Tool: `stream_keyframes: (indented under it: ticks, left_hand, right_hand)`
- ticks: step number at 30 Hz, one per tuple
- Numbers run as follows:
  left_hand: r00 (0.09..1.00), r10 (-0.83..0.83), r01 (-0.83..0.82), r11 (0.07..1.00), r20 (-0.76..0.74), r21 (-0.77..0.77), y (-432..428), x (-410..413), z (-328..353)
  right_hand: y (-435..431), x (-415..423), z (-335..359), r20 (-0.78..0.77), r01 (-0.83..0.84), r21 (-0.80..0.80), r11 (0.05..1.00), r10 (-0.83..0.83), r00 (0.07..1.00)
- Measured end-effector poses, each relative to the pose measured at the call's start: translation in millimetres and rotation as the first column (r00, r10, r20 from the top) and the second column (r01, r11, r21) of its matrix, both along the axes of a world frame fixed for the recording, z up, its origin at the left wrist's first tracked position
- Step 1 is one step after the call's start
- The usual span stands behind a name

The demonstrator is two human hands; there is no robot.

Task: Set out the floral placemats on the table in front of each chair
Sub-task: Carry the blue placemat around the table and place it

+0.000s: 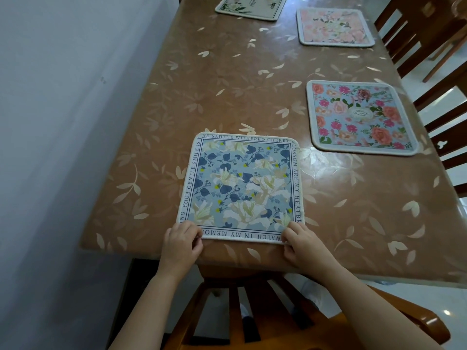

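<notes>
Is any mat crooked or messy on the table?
Nothing stands out. The blue mat, pinched at its near corners by the left hand and right hand, sits roughly square to the table edge. The rose mat, pink mat and cream mat lie flat too; no spills or damage.

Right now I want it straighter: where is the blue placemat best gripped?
Pinch the blue placemat at its two near corners, from the table edge nearest you: it lies flat and thin; the left hand and right hand hold there.
</notes>
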State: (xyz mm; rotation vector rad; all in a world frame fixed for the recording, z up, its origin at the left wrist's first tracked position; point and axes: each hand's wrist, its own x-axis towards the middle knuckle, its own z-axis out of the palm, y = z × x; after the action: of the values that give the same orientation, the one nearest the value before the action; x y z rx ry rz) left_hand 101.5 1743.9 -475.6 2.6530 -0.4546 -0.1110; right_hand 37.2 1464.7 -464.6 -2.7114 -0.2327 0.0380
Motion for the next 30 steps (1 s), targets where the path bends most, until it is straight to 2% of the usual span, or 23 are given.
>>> stream_keyframes:
  ticks: [13,25,30]
  left_hand:
    - [1.000,-0.012,0.012,1.000,0.002,0.011,-1.2,0.6,1.1]
    - [1.000,0.013,-0.013,1.000,-0.016,0.008,0.6,-3.7,-2.0]
    - [0.992,0.101,-0.104,0.994,-0.079,-0.039,7.7,-2.9,-3.3]
  right_hand:
    - [2.7,2.2,0.2,-0.020,0.014,0.002,1.000,-0.014,1.000]
    - [3.2,1.4,0.3,-0.114,0.048,0.023,0.999,-0.045,0.992]
    - [-0.6,0.3,2.6,-0.181,0.076,0.060,0.995,-0.064,0.981]
